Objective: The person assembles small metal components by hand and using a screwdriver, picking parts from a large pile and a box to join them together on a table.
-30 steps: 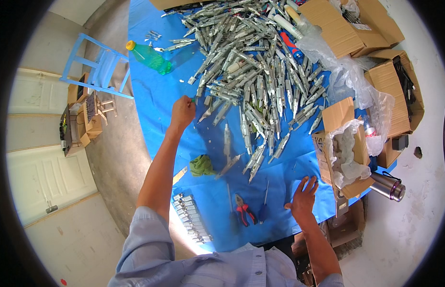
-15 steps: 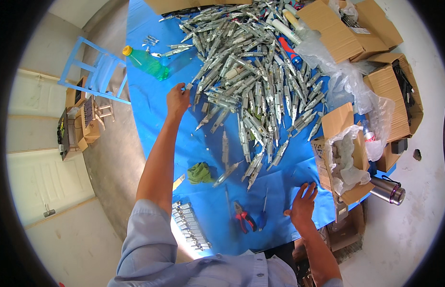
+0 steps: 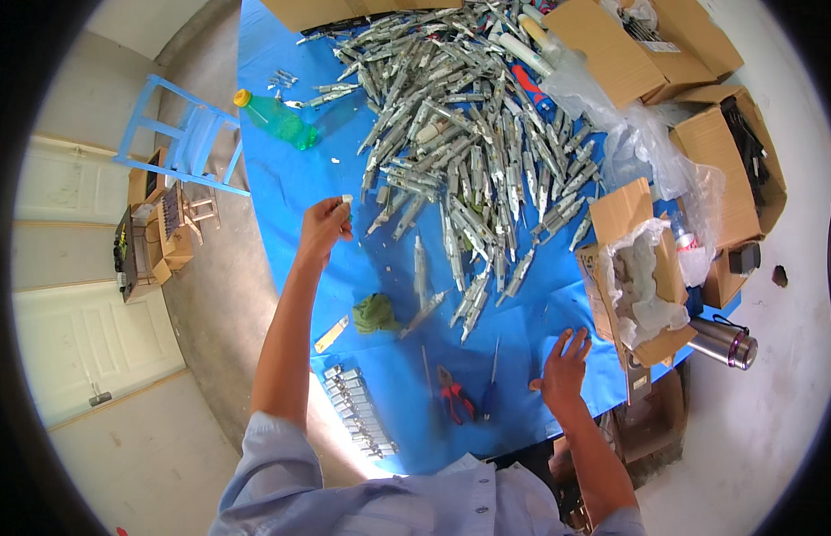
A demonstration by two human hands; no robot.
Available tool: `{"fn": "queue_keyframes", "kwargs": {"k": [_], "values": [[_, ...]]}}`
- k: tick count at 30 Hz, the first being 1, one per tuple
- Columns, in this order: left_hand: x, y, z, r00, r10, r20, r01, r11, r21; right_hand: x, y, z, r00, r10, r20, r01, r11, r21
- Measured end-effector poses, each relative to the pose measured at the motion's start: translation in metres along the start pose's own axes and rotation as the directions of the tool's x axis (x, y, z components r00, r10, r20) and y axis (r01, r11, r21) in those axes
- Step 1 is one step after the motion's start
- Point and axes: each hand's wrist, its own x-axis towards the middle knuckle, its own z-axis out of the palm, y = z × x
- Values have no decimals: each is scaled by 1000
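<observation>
My left hand [image 3: 324, 230] is closed in a pinch on a small whitish piece [image 3: 346, 199], too small for me to tell its kind. It hovers over the blue-covered table [image 3: 344, 272], left of a big heap of grey metal latch-like parts [image 3: 451, 134]. At the right, my right hand [image 3: 563, 368] has its fingers apart and holds nothing, close to the table's near edge. Between the hands lie red-handled pliers [image 3: 455, 397], a screwdriver [image 3: 490, 393] with a blue handle, and a crumpled green cloth [image 3: 374, 313].
A yellow cutter knife [image 3: 331, 334] lies above a row of metal parts [image 3: 358, 411]. A green bottle [image 3: 277, 119] rests on its side at the far left. Open cardboard boxes [image 3: 619, 213], plastic wrap [image 3: 643, 147] and a steel flask [image 3: 723, 343] line the right side.
My left hand has come nearer to me, away from the heap's left edge, with the small whitish piece in its fingers. My right hand has hardly moved.
</observation>
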Motion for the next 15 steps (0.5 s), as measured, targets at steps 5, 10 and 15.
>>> {"fn": "queue_keyframes", "kwargs": {"k": [5, 10, 15], "values": [[-130, 41, 20, 968, -68, 243, 137, 950, -280, -1, 6, 4, 1000, -21, -10, 22, 998, 53], [-222, 53, 50, 937, -65, 344, 229, 857, -461, 1, 8, 2, 999, -41, 6, 41, 998, 41], [-298, 73, 97, 912, -84, 402, 269, 861, -432, -20, 19, -3, 988, -22, -153, 58, 970, 237]]}}
